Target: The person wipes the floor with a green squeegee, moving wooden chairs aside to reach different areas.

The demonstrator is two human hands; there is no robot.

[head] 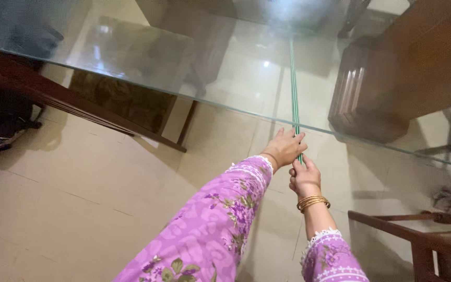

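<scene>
1. Hands [286, 147] and [304, 177] both gripping thin green stick [294, 89], lying across glass tabletop [225, 78].
2. Risking a slip: smooth glass letting the stick slide or roll toward the wooden chair [424, 237].
3. Fingers curling shut around the stick's near end, at the table edge; left hand ahead, right just behind.

Soft indoor light, glare on glass tabletop [131, 52], slight blur
</scene>
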